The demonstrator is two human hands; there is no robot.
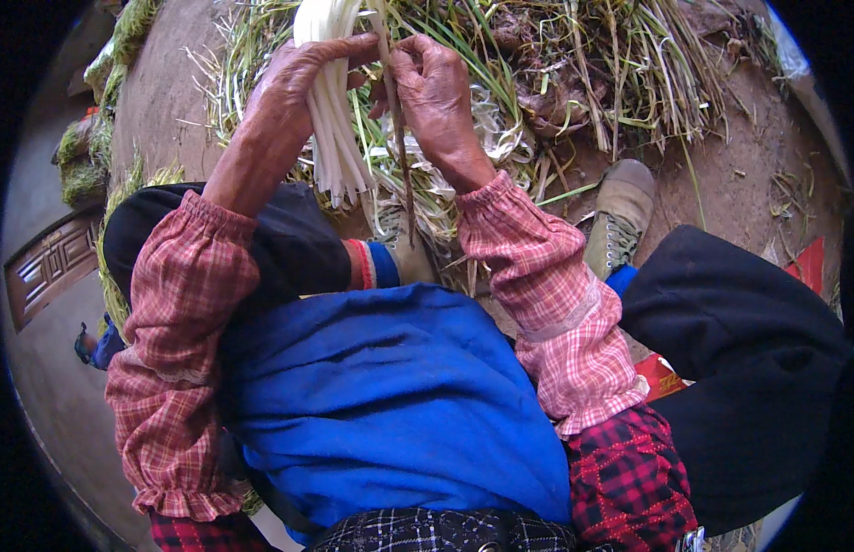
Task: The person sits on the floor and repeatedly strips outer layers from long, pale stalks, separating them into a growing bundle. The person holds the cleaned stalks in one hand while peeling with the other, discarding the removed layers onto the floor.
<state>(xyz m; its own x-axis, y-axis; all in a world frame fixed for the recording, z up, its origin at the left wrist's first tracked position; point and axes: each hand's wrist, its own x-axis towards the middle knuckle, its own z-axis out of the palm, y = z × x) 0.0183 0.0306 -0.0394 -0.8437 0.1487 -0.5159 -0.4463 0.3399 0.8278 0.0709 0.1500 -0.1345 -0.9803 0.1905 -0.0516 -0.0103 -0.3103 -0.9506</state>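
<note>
At the far left, a brown panelled piece (54,267) is leaning in view along the grey edge, and shaggy green bundles (82,170) are lying above it on the ground. A small blue shape (105,345) is showing below, too small to make out. Next, a pink checked sleeve (183,294) is enclosing the left forearm, gathered at the wrist. The left hand (303,78) is closing around a bunch of white stalks (335,138), its thumb crossing in front and fingers showing behind; the bunch is hanging below the grip, its lower ends loose, while its top is running out of view at the upper edge. Under the arms, a blue cloth (390,386) is covering the lap. Between the hands, a thin brownish stalk (398,129) is hanging down just beside the white bunch. The right hand (436,92) is holding its fingers narrow, thumb and forefinger pinching at that stalk. Beyond both hands, a heap of green and straw-coloured stalks (629,55) is spreading over the brown ground, with pale peelings (487,129) lying near the right hand. Farther right, a laced olive shoe (625,207) is holding the right foot, with blue fabric showing above it. A red printed piece (662,375) is lying partly under the dark trouser leg (740,359), and another red piece (809,265) is showing beyond the knee
</note>
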